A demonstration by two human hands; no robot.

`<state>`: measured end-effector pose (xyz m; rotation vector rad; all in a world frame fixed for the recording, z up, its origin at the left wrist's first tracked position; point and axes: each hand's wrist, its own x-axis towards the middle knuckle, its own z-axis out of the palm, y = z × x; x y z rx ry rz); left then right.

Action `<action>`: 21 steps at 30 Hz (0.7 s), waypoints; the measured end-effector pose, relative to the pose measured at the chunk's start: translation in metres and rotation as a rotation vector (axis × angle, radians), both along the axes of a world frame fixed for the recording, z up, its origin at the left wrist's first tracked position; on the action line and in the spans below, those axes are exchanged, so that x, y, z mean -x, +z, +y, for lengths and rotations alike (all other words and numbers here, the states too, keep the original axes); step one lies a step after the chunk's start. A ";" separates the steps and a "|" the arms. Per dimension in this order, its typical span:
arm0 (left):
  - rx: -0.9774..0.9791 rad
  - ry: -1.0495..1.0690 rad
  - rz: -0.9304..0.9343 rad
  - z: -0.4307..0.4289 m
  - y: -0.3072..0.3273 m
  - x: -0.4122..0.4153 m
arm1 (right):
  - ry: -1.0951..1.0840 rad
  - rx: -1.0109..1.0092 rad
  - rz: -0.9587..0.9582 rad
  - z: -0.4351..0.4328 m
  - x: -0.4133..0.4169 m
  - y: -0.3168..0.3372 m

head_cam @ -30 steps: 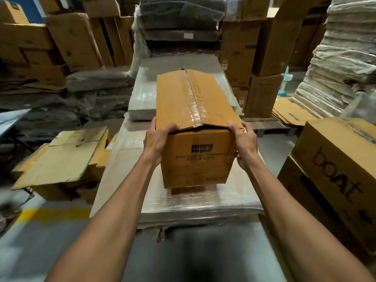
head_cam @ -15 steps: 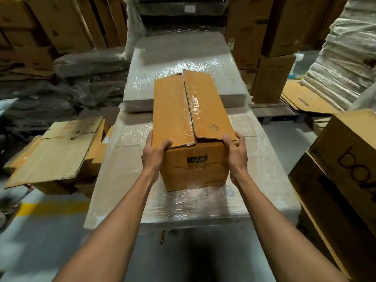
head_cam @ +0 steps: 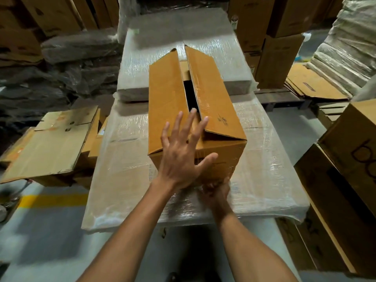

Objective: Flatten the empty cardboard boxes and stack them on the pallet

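Ideally the left hand (head_cam: pixel 181 157), fingers (head_cam: pixel 189 123) splayed and empty, parts the flaps of the box (head_cam: pixel 166 98) toward 12 o'clock while the right hand (head_cam: pixel 216 193), grip unclear, steadies it.

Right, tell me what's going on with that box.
A person is working on a long orange-brown cardboard box lying on a plastic-wrapped stack. The left hand, fingers spread, is over the near end of its top flaps, which stand parted. The right hand is at the box's lower near edge; its grip is unclear. Flattened brown cardboard lies to the left.
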<state>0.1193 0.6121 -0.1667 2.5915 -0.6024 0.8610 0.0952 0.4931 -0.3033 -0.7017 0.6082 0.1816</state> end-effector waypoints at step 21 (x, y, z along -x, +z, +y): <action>-0.242 0.080 0.292 0.024 0.158 -0.147 | -0.162 -0.207 0.006 0.050 -0.063 0.081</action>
